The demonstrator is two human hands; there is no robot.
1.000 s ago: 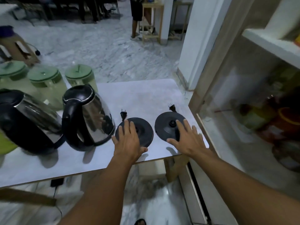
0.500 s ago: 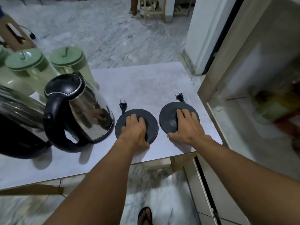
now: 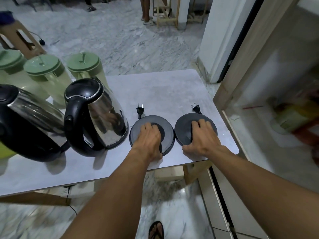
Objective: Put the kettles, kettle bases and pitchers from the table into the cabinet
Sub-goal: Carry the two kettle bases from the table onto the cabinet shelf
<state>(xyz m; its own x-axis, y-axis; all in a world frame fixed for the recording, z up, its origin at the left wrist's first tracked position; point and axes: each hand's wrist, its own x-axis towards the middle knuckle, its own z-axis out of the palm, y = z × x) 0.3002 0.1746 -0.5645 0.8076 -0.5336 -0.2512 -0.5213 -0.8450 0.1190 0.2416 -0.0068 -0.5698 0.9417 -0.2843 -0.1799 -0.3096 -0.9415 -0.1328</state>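
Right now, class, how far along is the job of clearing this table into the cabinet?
Done: nothing clearly; the cabinet contents are blurred. In hand: the left hand and right hand each rest on a kettle base, not lifted. Left: two kettles and three pitchers.
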